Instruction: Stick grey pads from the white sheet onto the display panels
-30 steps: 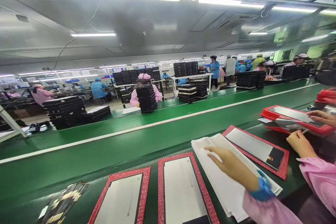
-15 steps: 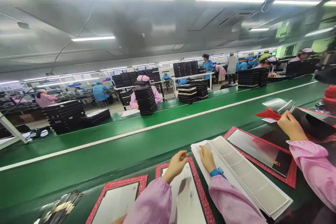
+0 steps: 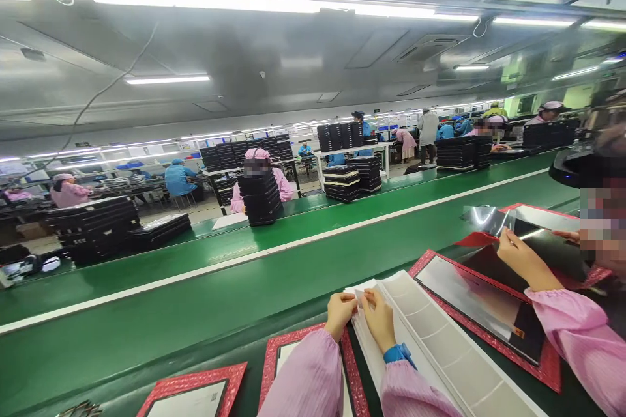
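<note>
My left hand [image 3: 340, 313] and my right hand [image 3: 377, 318] meet at the far end of a stack of long white sheets [image 3: 430, 352] on the green belt. Both pinch the top sheet's corner with fingers closed. The top sheet shows several pale rectangular panels. A red-framed tray with a white panel [image 3: 288, 355] lies under my left sleeve. A co-worker's hand [image 3: 518, 254] at the right lifts a shiny dark film over another red tray [image 3: 489, 306].
Another red tray [image 3: 193, 394] lies at the lower left. The green conveyor [image 3: 195, 300] runs across with a white stripe. Black tray stacks [image 3: 261, 199] and seated workers in pink and blue line the far side. More red trays [image 3: 538, 216] sit at the right.
My left hand came in from the red tray and joined my right hand at the sheet stack's far corner. The camera tilted slightly; the co-worker keeps lifting the film.
</note>
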`<action>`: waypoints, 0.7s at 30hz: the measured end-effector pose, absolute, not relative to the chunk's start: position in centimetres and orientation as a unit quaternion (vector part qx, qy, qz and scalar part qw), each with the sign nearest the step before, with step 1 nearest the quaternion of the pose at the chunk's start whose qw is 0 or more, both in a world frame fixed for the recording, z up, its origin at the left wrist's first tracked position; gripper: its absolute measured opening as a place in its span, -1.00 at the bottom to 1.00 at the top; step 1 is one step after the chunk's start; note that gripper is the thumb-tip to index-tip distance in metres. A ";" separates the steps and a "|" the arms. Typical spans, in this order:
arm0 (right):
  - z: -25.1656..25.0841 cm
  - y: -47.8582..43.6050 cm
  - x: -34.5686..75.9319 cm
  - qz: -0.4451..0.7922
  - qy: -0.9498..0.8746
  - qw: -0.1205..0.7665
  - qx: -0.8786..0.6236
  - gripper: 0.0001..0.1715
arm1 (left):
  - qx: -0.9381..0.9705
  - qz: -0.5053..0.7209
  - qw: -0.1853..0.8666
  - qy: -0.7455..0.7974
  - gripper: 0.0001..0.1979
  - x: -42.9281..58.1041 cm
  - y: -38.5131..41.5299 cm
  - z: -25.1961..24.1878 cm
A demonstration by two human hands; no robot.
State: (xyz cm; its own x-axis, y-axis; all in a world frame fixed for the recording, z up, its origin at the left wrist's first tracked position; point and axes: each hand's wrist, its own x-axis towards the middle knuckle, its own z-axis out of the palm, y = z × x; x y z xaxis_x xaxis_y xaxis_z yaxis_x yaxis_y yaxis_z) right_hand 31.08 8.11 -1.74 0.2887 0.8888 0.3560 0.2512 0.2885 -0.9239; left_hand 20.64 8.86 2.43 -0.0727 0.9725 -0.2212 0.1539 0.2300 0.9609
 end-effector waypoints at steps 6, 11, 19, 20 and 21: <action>-0.1 7.3 31.1 0.323 -0.481 0.642 -0.503 -0.52 | 0.540 0.375 0.515 0.551 -0.78 20.4 9.1 2.3; 1.1 6.8 31.6 0.350 -0.478 0.641 -0.489 -0.57 | 0.571 0.384 0.503 0.523 -0.79 20.3 9.1 2.5; 1.3 7.0 32.4 0.348 -0.487 0.621 -0.506 -0.55 | 0.566 0.373 0.466 0.569 -0.78 20.3 9.0 2.2; 1.5 6.9 32.5 0.340 -0.487 0.619 -0.514 -0.56 | 0.561 0.375 0.452 0.583 -0.77 20.3 9.0 2.1; 1.8 6.8 32.8 0.328 -0.486 0.618 -0.524 -0.57 | 0.555 0.379 0.435 0.599 -0.76 20.2 8.9 2.0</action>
State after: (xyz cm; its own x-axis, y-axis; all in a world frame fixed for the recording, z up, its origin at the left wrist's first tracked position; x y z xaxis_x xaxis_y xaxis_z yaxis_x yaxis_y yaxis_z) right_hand 32.79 6.85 1.76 0.3131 0.9142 0.2574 0.1033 0.2367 -0.9661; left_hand 20.22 8.91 2.00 -0.0056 0.9950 -0.0999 0.3361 0.0960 0.9369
